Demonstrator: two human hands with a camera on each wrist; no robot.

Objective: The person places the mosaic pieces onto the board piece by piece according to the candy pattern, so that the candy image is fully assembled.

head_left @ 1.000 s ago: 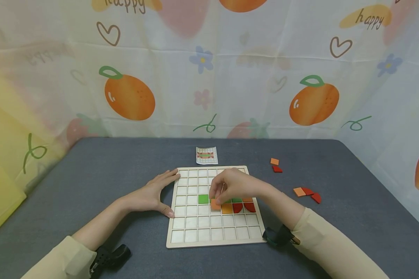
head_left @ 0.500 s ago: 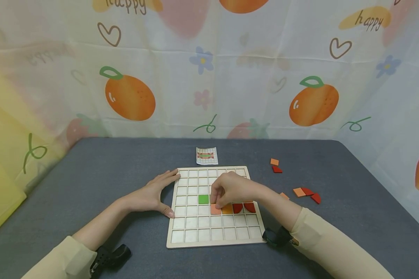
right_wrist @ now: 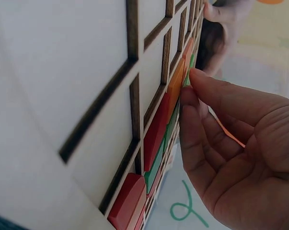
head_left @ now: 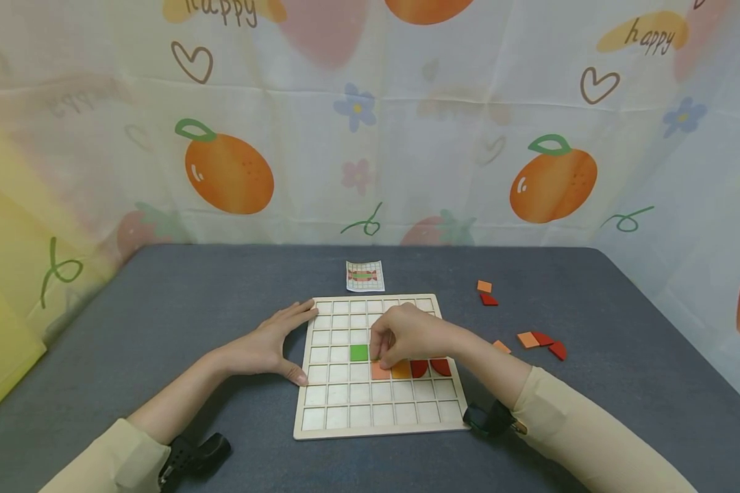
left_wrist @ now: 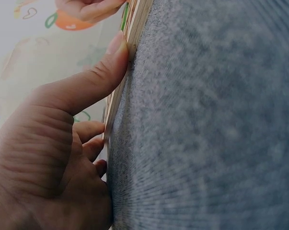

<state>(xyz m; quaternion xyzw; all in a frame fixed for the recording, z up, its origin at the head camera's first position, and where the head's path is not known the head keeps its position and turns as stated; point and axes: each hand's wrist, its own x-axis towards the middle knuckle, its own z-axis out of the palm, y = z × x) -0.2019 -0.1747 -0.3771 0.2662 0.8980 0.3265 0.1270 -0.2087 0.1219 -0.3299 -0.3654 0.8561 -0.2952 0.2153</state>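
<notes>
Two hands: left hand (head_left: 276, 344) wide at nine o'clock on the board (head_left: 370, 431); right hand (head_left: 410, 334), grip narrow, at the central pink tile (head_left: 379, 373), pinch unclear. A skewed lift could unseat it or the orange tile (head_left: 401, 371) at three o'clock.

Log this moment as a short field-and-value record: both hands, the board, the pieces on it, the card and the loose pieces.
Left hand: spread, touching the left edge of the board
Right hand: at the light orange tile; whether pinching it, unclear
Same row, rightward: darker orange tile, then two red pieces
Green tile: one row farther, one column left of the light orange tile
Card: on the table, beyond the board
Loose pieces: orange and red, right of the board
</notes>
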